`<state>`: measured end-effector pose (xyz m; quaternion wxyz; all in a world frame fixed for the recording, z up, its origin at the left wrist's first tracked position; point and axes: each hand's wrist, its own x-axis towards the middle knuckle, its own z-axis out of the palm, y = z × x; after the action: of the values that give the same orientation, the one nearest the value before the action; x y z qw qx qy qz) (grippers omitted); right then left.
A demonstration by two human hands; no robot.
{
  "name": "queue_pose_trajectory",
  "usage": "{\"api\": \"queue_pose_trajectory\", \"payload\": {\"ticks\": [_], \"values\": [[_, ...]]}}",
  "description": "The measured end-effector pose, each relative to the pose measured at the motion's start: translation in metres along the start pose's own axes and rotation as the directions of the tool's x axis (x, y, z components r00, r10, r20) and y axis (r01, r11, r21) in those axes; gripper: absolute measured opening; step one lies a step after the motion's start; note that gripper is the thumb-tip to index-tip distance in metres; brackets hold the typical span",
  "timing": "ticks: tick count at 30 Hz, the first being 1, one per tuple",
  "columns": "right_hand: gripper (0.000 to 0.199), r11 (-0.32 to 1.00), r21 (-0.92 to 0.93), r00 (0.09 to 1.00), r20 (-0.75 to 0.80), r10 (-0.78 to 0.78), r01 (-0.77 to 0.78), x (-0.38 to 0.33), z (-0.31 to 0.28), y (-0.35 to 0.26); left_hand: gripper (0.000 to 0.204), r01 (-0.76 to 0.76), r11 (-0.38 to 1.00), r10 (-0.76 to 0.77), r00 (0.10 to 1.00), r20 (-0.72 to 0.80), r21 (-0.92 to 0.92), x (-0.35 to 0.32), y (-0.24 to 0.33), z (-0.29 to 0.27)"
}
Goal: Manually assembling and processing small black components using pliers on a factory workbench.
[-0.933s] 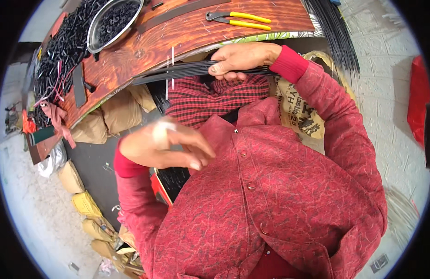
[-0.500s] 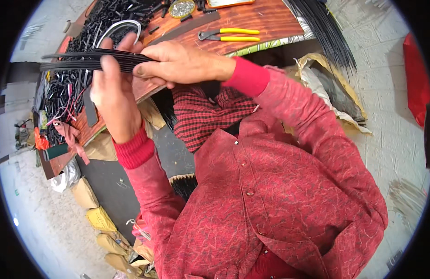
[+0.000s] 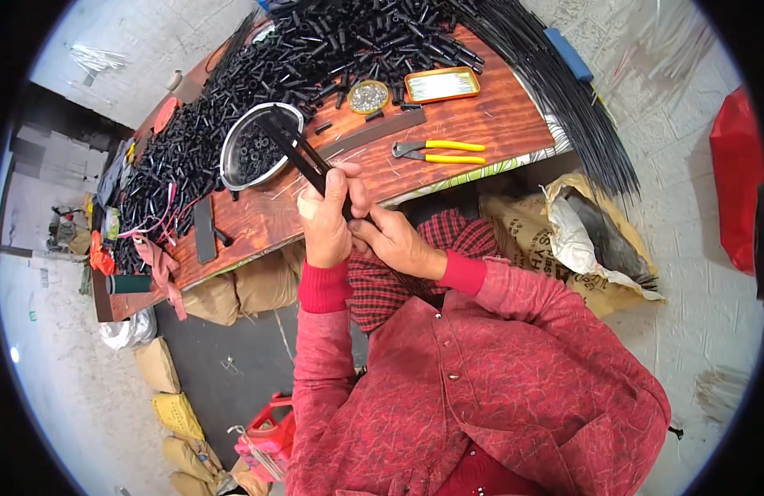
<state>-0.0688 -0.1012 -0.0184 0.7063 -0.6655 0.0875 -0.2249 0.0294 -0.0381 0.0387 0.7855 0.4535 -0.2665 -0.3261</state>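
The left hand (image 3: 326,221) is closed around a bundle of thin black rods (image 3: 295,153), which slants up and to the left over the near edge of the wooden counter (image 3: 481,124). The right hand (image 3: 396,241), just beside and touching the left, pinches the bundle's lower part. The rods' far tips reach above a metal bowl (image 3: 233,165). Yellow-handled pliers (image 3: 438,150) lie to the right.

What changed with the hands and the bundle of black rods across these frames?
The left hand, free at first, closed on the bundle of black rods alongside the right hand. The bundle swung from lying crosswise to pointing away, its tips over the metal bowl. Both hands drew closer together. The yellow-handled pliers stayed on the wooden table.
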Motion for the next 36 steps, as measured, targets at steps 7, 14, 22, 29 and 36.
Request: {"api": "queue_pose_trajectory", "payload": {"ticks": [7,14,22,29,36], "values": [[0.045,0.997,-0.016,0.963,0.261,-0.068,0.074,0.025,-0.065,-0.012,0.027,-0.019,0.999,0.022,0.997,0.070,-0.045,0.008,0.003,-0.013],[0.038,0.923,-0.264,0.955,0.177,-0.240,0.281,0.083,-0.074,-0.117,0.027,0.027,0.998,-0.021,0.993,0.118,-0.048,0.013,-0.004,0.009],[0.032,0.958,-0.266,0.960,0.277,-0.030,0.107,0.103,-0.061,-0.138,0.033,0.011,0.999,-0.018,0.978,0.206,0.036,0.015,-0.002,0.013],[0.024,0.979,-0.127,0.965,0.227,-0.131,0.162,0.100,-0.070,-0.128,0.065,0.066,0.996,-0.049,0.960,0.276,-0.055,0.018,0.006,0.010],[0.016,0.937,-0.232,0.910,0.381,-0.160,0.261,0.035,-0.069,-0.184,0.041,-0.018,0.982,-0.013,0.987,0.161,0.190,0.012,-0.004,0.002]]}}
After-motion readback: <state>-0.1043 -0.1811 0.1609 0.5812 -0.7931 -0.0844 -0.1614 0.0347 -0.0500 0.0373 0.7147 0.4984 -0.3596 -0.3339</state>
